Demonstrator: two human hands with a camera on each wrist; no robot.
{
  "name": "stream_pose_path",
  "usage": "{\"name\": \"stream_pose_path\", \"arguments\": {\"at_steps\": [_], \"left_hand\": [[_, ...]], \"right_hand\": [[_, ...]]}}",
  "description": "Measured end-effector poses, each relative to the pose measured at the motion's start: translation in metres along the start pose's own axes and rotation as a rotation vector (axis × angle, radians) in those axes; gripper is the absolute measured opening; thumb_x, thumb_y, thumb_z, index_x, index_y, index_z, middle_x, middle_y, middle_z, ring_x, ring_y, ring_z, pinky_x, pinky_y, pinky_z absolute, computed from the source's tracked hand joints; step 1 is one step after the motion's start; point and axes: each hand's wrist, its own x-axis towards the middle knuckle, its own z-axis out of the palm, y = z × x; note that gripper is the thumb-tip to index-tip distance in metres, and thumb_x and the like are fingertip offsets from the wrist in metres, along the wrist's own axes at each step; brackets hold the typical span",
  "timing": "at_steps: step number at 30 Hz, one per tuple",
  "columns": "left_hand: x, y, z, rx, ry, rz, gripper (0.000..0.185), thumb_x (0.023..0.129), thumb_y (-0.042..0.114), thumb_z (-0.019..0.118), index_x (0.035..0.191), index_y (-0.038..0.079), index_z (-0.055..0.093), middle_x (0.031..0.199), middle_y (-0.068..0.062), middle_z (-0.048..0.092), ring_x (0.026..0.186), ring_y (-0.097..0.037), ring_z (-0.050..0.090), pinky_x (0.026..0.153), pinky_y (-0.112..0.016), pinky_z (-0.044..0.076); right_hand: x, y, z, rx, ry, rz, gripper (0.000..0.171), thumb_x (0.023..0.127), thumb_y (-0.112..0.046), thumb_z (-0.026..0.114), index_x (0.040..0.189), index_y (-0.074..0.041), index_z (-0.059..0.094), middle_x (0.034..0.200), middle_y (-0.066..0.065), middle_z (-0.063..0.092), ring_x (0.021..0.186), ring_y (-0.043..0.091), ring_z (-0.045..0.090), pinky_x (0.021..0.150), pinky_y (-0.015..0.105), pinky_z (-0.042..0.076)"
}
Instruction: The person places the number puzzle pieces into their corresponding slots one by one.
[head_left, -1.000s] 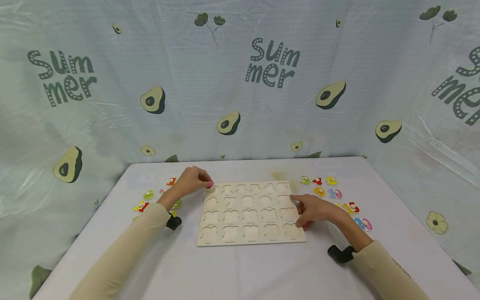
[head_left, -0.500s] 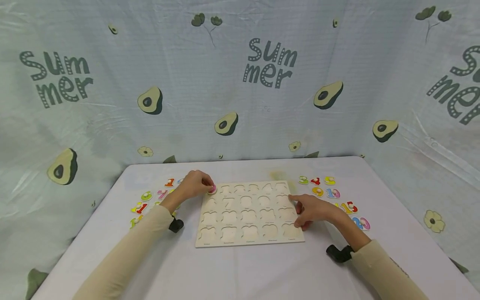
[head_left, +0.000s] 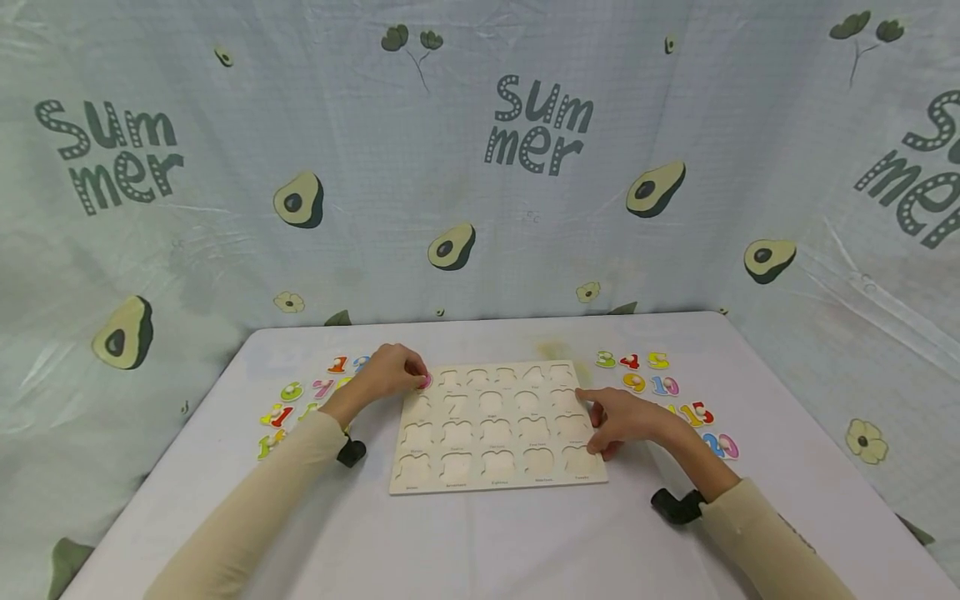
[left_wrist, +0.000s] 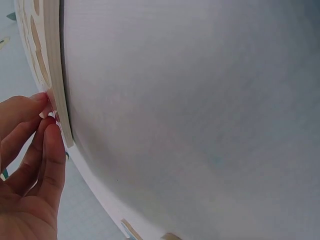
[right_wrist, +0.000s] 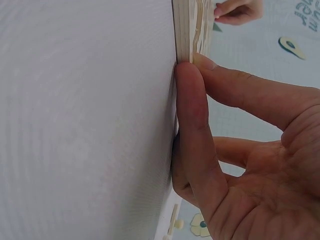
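While left hand pinches pink piece at top-left recess of wooden board, other recesses unfilled; right hand, fingers straight, rests against board's right edge.

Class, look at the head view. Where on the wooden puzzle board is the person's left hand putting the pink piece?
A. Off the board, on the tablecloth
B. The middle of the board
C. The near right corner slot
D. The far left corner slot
D. The left hand pinches the pink piece at the far left corner of the puzzle board, while the right hand rests on the board's right edge.
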Motion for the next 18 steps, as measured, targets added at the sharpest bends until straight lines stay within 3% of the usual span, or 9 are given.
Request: {"name": "stream_pose_path", "arguments": {"at_steps": [18], "left_hand": [[-0.005,-0.0011,-0.0038,-0.017,0.009,0.009,0.019,0.094,0.026,0.075,0.1,0.008,0.079,0.09,-0.003,0.076,0.083,-0.016,0.062,0.075,-0.03,0.048]], "right_hand": [[0.0019,0.002,-0.0007,0.009,-0.014,-0.002,0.097,0.081,-0.007,0.086,0.16,0.003,0.03,0.101,0.012,0.054,0.069,0.018,0.064,0.068,0.031,0.06]]}}
